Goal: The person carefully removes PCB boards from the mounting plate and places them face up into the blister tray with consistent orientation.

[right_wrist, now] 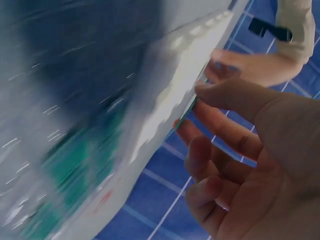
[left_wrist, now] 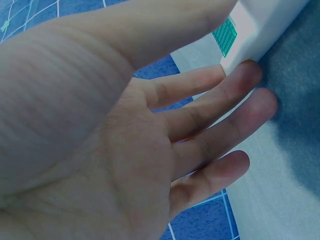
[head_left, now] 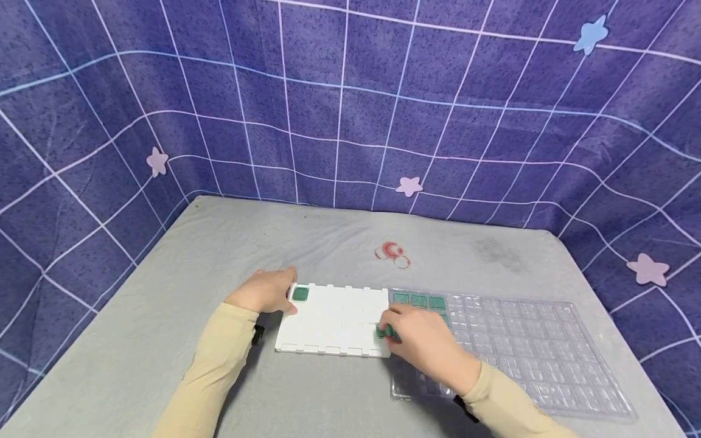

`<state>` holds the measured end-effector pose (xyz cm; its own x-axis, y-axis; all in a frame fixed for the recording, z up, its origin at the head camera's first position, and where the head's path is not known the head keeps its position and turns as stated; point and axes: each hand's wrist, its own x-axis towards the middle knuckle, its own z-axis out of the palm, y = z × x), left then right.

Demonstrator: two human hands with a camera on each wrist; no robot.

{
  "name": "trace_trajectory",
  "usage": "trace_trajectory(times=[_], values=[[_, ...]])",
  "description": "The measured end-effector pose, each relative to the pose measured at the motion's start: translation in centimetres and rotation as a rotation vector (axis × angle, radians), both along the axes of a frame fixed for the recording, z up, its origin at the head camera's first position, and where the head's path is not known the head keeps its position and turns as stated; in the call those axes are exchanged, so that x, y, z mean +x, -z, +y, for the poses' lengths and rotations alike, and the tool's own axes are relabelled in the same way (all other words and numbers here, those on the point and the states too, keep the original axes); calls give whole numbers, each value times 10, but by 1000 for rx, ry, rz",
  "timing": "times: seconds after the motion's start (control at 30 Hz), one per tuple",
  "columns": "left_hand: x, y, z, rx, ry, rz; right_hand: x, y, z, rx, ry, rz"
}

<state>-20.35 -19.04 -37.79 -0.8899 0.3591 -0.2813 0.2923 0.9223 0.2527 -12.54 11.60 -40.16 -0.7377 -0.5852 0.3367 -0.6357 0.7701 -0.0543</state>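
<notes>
A white rectangular tray [head_left: 336, 322] lies on the grey table, a small green square circuit board [head_left: 300, 294] in its far left corner. My left hand [head_left: 265, 291] holds the tray by its left end. In the left wrist view, the thumb lies over the tray [left_wrist: 257, 30] and the fingertips reach its edge. Over the tray's right edge, my right hand [head_left: 421, 340] pinches another green circuit board [head_left: 381, 332] between thumb and fingers. That board shows as a thin green edge [right_wrist: 186, 112] in the right wrist view. Its underside is hidden.
To the right, a clear plastic blister tray [head_left: 526, 347] with many pockets adjoins the white tray. Several green boards [head_left: 418, 300] sit in its far left pockets, partly behind my right hand. A red printed mark [head_left: 391, 250] is farther back on the table, before a blue grid-patterned curtain [head_left: 350, 109].
</notes>
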Motion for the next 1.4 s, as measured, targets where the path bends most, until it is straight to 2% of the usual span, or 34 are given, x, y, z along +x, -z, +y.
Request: trace_trajectory(times=[0.17, 0.4, 0.6, 0.9, 1.07, 1.4], values=[[-1, 1, 0, 2, -2, -2, 2, 3, 30, -18, 34, -2], [-2, 2, 0, 6, -2, 0, 9, 7, 67, -6, 148, -89], [-2, 2, 0, 0, -6, -3, 13, 12, 89, 1, 175, -89], [-1, 1, 0, 0, 3, 12, 13, 17, 100, 26, 159, -86], [0, 0, -1, 3, 5, 10, 12, 17, 100, 38, 126, -90], [1, -2, 0, 11, 4, 10, 10, 16, 99, 62, 122, -66]])
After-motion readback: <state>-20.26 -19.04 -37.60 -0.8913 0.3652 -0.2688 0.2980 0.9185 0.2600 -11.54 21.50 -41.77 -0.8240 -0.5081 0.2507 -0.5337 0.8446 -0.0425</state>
